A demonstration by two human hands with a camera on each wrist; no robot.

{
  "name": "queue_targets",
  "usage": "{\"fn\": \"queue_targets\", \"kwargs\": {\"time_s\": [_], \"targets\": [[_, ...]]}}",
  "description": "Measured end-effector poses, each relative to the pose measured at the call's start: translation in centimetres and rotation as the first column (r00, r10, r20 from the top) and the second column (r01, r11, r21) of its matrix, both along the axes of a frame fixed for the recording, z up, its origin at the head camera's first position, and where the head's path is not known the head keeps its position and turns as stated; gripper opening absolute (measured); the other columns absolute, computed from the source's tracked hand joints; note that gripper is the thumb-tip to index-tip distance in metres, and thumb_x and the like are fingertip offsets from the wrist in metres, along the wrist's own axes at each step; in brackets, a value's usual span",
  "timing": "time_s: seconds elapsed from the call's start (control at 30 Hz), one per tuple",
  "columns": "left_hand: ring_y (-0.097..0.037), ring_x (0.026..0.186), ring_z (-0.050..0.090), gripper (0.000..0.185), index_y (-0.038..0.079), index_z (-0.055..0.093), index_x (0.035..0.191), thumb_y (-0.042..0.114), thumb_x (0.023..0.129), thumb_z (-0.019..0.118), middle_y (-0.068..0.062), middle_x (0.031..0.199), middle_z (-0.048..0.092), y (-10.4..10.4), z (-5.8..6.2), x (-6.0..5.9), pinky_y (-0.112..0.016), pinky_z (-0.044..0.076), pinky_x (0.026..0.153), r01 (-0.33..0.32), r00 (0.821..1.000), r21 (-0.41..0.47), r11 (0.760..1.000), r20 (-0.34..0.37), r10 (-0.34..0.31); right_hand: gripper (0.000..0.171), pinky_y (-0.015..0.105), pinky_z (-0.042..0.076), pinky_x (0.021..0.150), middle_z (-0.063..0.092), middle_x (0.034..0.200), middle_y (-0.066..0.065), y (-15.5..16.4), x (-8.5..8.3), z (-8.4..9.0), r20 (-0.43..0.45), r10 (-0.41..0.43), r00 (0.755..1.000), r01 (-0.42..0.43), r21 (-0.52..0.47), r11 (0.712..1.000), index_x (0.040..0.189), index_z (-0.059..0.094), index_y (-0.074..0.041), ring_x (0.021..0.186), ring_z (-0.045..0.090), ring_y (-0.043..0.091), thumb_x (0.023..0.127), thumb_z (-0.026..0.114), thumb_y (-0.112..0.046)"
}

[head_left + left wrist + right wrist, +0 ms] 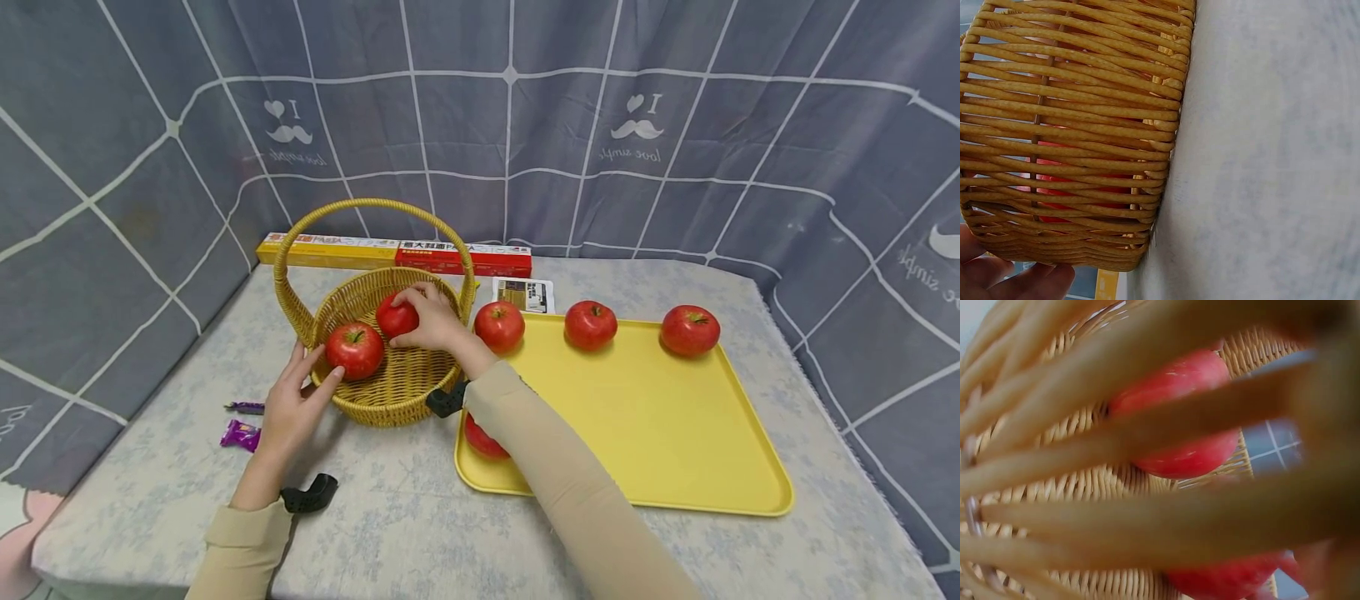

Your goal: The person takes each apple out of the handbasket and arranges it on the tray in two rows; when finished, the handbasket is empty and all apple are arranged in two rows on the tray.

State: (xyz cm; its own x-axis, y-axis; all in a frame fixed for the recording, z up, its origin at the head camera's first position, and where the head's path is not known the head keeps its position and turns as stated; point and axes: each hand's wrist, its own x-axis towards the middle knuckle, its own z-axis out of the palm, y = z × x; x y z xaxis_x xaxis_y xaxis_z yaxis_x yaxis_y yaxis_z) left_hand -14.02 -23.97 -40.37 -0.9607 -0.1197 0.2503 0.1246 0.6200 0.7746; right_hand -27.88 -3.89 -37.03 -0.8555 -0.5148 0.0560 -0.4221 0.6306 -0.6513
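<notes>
A woven wicker basket with a tall arched handle stands on the table, two red apples inside it. Reaching over its right side, my right hand grips the farther apple from above, fingers and thumb around it. The nearer apple sits by the left wall. My left hand holds the basket's left rim, thumb over the edge close to that apple. In the left wrist view its fingertips lie against the outer wicker. Blurred strands cover much of the right wrist view, with an apple behind.
A yellow tray at the right bears several apples; my right forearm partly hides one apple. Pasta boxes and a flat packet lie behind. Purple wrapped sweets lie left of the basket. A grey checked curtain surrounds the table.
</notes>
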Motion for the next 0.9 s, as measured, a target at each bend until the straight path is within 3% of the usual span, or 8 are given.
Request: {"fn": "queue_targets", "kwargs": {"time_s": [0.2,0.43,0.73,0.9], "targets": [[-0.038,0.133,0.030,0.061,0.000,0.039,0.142,0.036,0.094,0.055,-0.010,0.156,0.011,-0.03,0.09,0.09,-0.048,0.044,0.095,-0.004,1.000,-0.005,1.000,-0.004,0.004,0.044,0.041,0.042,0.097,0.040,0.132,0.007,-0.06,-0.10,0.06,-0.018,-0.005,1.000,0.004,-0.019,1.000,0.116,0.051,-0.015,0.120,0.037,0.027,0.081,0.075,-0.029],[-0.037,0.133,0.031,0.060,0.000,0.040,0.141,0.035,0.094,0.056,-0.010,0.155,0.012,-0.11,0.05,-0.02,-0.046,0.044,0.094,-0.007,1.000,-0.009,1.000,-0.012,0.007,0.064,0.041,0.045,0.094,0.035,0.131,0.008,-0.21,-0.17,-0.10,0.012,0.008,1.000,-0.009,0.027,1.000,0.134,0.049,-0.024,0.119,0.038,0.027,0.077,0.077,-0.033],[-0.036,0.133,0.030,0.061,0.000,0.040,0.141,0.036,0.095,0.055,-0.010,0.156,0.011,-0.12,0.03,-0.08,-0.045,0.044,0.094,-0.002,1.000,-0.009,1.000,-0.012,0.002,0.078,0.034,0.046,0.091,0.039,0.129,0.009,-0.10,-0.11,-0.22,0.093,0.130,0.987,-0.131,0.009,0.991,0.131,0.040,-0.016,0.110,0.049,0.024,0.066,0.085,-0.015],[-0.036,0.134,0.030,0.060,0.000,0.040,0.141,0.035,0.095,0.055,-0.011,0.155,0.011,-0.15,-0.04,-0.01,-0.043,0.044,0.093,0.001,1.000,-0.010,1.000,-0.011,-0.001,0.080,0.034,0.048,0.089,0.036,0.127,0.007,0.18,0.32,0.41,0.093,0.149,0.984,-0.156,0.069,0.985,0.136,0.044,-0.022,0.108,0.050,0.023,0.067,0.084,-0.017]]}}
